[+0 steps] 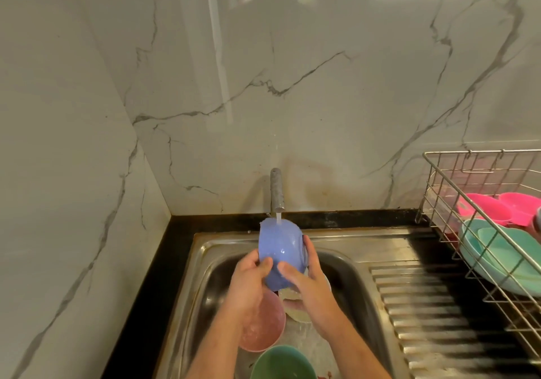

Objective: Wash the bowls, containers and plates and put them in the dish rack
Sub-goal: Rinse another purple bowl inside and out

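A blue bowl [281, 247] is held upside down and tilted over the sink [348, 264], with tap water running onto its outside. My left hand [250, 276] grips its left side and my right hand [307, 276] grips its right side and rim. Below my hands in the basin lie a pink bowl [263, 326], a green bowl [282, 362] and a pale plate [295, 308], partly hidden by my arms. The wire dish rack [456, 191] at the right holds teal plates [497, 258] and pink plates [494, 207].
The tap [276, 191] stands at the back of the sink against the marble wall and is running. A ribbed steel drainboard [424, 305] lies between the basin and the rack. A black counter edge [152, 276] borders the sink on the left.
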